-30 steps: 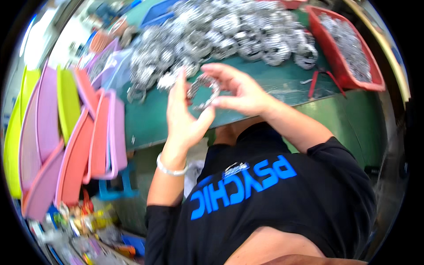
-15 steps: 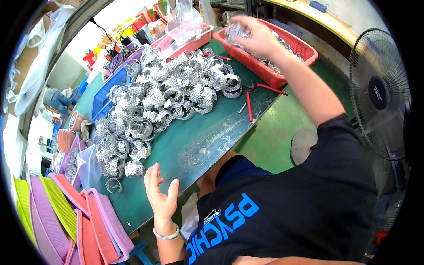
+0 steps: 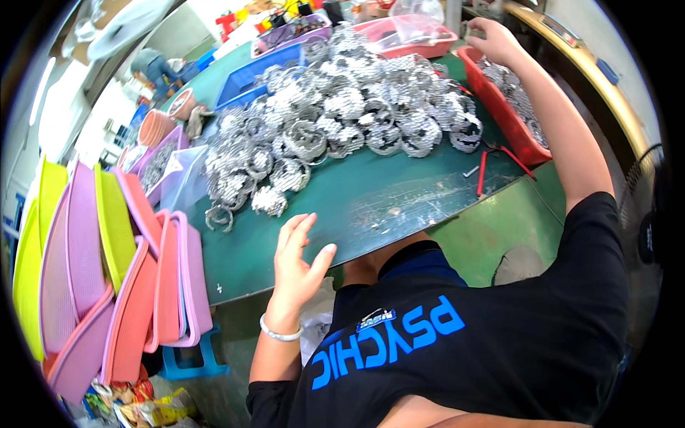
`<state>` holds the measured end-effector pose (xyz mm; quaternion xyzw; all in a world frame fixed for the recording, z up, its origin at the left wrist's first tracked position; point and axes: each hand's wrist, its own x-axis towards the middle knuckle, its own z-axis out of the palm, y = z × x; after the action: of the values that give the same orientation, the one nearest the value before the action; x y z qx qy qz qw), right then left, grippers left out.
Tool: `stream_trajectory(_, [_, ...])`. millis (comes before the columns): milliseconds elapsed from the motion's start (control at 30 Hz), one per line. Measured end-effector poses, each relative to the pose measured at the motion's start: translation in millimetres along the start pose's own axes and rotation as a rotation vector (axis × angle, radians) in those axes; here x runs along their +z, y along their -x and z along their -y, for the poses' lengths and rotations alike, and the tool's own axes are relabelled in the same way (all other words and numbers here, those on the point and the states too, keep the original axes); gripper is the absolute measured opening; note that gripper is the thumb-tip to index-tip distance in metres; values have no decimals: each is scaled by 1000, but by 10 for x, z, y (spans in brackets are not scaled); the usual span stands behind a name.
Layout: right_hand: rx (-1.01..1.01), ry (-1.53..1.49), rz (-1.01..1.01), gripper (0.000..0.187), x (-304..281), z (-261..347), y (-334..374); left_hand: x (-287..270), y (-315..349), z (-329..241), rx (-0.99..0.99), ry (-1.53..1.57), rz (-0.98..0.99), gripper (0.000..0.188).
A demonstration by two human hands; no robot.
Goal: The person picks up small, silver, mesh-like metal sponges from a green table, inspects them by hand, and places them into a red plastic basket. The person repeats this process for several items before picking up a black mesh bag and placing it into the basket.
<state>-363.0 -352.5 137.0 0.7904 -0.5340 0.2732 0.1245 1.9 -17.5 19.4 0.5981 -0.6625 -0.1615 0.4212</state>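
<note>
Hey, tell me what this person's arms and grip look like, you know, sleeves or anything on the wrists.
The left grip and right grip are bare hands, ungloved. Both arms have short, plain black sleeves. A pale, rounded bangle circles the left wrist; the right wrist shows none.

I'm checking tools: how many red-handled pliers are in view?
1 clearly: red-handled pliers lie on the green table beside the red basket. A red piece between basket and pile of silver rings may be another, mostly hidden.
</note>
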Motion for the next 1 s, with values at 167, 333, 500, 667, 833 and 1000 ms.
stream_trajectory(167, [-349,-258,173,38,159,1347,3,-2,89,16,-22,18,-8,47])
stream_trajectory(333, [-614,-398,396,38,515,2427,292,-110,203,61,-50,7,-33,46])
stream_trajectory(500, [-537,-326,449,37,809,2964,675,-210,327,136,-69,19,-68,45])
stream_trajectory(667, [-381,-577,327,30,901,2864,657,-246,387,215,-107,67,-76,43])
stream_trajectory(833, [-302,-789,364,31,958,2659,583,-223,368,268,-123,130,-70,41])
stream_trajectory(1000, [-321,-729,348,33,874,2750,479,-216,352,272,-129,128,-52,41])
